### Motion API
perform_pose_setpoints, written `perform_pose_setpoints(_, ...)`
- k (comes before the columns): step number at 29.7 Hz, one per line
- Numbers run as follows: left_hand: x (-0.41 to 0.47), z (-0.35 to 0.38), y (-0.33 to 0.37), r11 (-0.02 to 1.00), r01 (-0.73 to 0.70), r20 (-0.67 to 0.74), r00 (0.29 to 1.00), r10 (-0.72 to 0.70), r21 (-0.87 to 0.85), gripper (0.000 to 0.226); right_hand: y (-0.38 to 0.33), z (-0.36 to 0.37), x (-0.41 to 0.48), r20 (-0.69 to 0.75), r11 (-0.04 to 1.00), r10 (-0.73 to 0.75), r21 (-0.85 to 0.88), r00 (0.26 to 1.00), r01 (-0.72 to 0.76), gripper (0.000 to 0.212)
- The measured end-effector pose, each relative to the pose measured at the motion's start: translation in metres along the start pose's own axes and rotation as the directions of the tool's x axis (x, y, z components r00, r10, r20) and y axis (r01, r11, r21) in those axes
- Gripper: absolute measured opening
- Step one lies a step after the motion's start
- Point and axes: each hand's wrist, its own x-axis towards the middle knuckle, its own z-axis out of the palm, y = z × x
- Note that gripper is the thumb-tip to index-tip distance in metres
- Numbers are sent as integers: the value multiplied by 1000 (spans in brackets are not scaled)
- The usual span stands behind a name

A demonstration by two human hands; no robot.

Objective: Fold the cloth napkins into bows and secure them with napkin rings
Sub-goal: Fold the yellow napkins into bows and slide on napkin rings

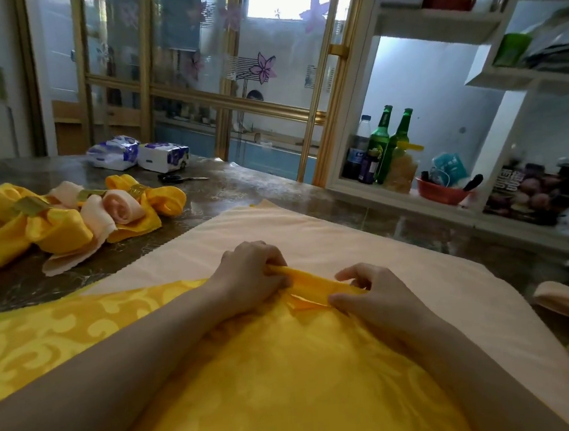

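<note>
In the head view, a yellow napkin (255, 372) with a curly pattern lies near the person, on top of a flat peach napkin (312, 233). Both are spread on the dark surface (256, 186). The far edge of the yellow napkin is rolled into a thin fold. The left hand (247, 273) pinches one end of this fold and the right hand (368, 290) pinches the other end. The hands are a little apart. The two arms lie over the yellow napkin and hide parts of it.

At the far left sit finished bows (53, 218) in yellow and peach, held by gold napkin rings (31, 204). Behind them lie black scissors (176, 178) and two tissue packs (137, 156) with blue print too blurry to read. At the near right edge lies more folded peach cloth (565, 300).

On the right is a white shelf (431, 27). It holds two green bottles (381, 138), a red bowl (441, 189) and a dark box (515, 191) with writing that is too blurry to read. Far back stands a glass door (263, 66) with purple flower pictures.
</note>
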Motion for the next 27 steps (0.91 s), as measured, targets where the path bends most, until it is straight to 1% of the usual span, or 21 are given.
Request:
perform_pose_setpoints(3,0,1,1,998,-42,-34,998,43,42,21,-4,2,0,11,998,-61,-28,998,61,13)
perform_pose_setpoints(6,0,2,1,995,-70,-51,996,74,72,18,-5,7,-2,-88,974,-183,-151,979,169,11)
perform_pose_setpoints(8,-1,2,3,991,-96,-51,994,101,94,22,-5,12,-3,-153,953,-237,-229,959,199,10)
perform_pose_setpoints(11,-4,0,6,988,-118,-2,993,118,104,32,-7,18,-4,-186,944,-255,-261,949,202,9)
perform_pose_setpoints(13,-4,0,8,990,-105,26,994,103,97,39,-6,17,-4,-182,947,-248,-252,952,199,10)
perform_pose_setpoints(15,-3,0,8,990,-106,15,994,105,94,33,-7,16,-4,-160,954,-239,-221,958,201,10)
perform_pose_setpoints(18,-2,2,9,980,-135,-6,990,137,145,23,-10,15,-5,-130,962,-227,-183,965,202,10)
perform_pose_setpoints(20,-3,3,10,972,-154,-19,987,160,180,21,-11,16,-5,-148,959,-243,-183,959,215,14)
perform_pose_setpoints(22,-4,3,11,972,-166,-41,984,175,169,19,-12,17,-7,-188,954,-269,-188,945,234,20)
perform_pose_setpoints(24,-5,2,11,974,-170,-52,982,179,151,20,-13,18,-8,-232,942,-305,-216,924,257,25)
perform_pose_setpoints(27,-8,-1,14,971,-179,-28,982,186,161,22,-14,21,-11,-243,902,-377,-318,894,293,24)
